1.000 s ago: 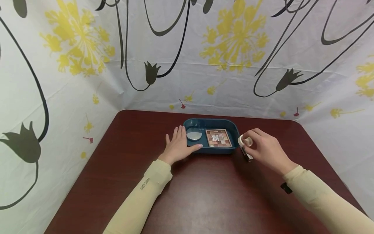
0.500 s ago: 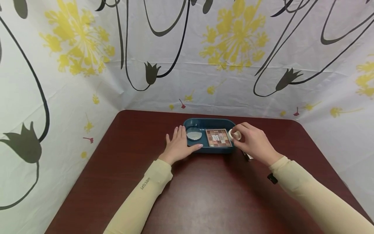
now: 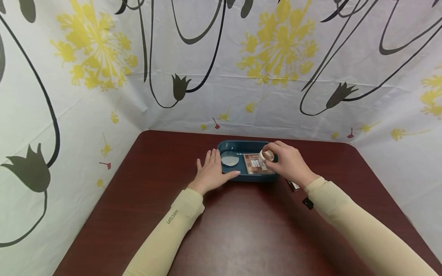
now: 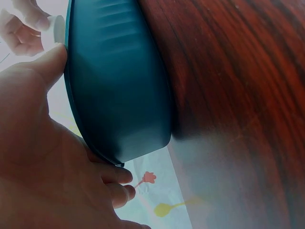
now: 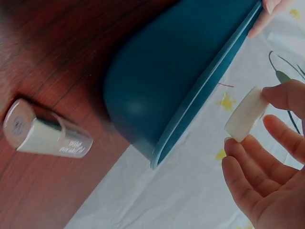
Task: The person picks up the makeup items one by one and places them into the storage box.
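Note:
My left hand rests against the left end of a blue tray, fingers straight and thumb over the near rim. In the tray lie a silvery, leaf-shaped compact on the left and a checkered eyeshadow palette on the right. My right hand pinches a small round white disc between thumb and fingers, above the palette's right part. The disc also shows in the left wrist view, beyond the tray rim. Whether it has a lid cannot be seen.
A silvery cosmetic tube with printed lettering lies on the dark red-brown table, just right of the tray. A patterned white cloth hangs behind and beside the table.
My right hand has carried the white disc leftward, from beside the tray's right end to over the palette. The left hand has stayed in place on the tray.

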Tool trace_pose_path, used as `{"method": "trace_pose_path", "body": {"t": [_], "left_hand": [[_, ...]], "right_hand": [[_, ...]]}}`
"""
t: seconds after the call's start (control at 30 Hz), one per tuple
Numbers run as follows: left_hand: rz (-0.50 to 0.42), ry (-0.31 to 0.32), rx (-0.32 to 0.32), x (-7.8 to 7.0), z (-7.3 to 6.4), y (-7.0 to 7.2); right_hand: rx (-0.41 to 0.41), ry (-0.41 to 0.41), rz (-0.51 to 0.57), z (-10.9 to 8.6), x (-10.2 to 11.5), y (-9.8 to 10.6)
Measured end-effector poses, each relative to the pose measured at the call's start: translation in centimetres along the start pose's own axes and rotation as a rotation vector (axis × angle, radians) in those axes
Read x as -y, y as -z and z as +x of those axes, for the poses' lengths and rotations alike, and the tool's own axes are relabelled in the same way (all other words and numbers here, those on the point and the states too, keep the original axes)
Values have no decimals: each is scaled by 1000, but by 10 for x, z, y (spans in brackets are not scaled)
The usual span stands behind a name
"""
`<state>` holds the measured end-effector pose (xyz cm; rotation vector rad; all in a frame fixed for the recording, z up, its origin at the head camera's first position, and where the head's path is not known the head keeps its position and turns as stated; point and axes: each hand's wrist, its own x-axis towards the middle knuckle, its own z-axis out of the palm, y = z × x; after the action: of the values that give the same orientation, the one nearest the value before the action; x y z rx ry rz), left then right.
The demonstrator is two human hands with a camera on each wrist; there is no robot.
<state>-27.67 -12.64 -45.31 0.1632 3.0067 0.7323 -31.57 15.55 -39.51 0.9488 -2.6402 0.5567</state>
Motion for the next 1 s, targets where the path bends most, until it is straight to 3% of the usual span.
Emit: {"method": "trace_pose_path", "body": {"t": [0.37,0.7,1.0], "left_hand": [[8,-3,3,4,2,-2],[17,2,8,4,2,-1],[10,0,18,2,1,0]], "right_hand": [[52,60,59,21,-2,-17],[233,44,80,42,4,-34],[312,76,73,49,12,-52]]}}
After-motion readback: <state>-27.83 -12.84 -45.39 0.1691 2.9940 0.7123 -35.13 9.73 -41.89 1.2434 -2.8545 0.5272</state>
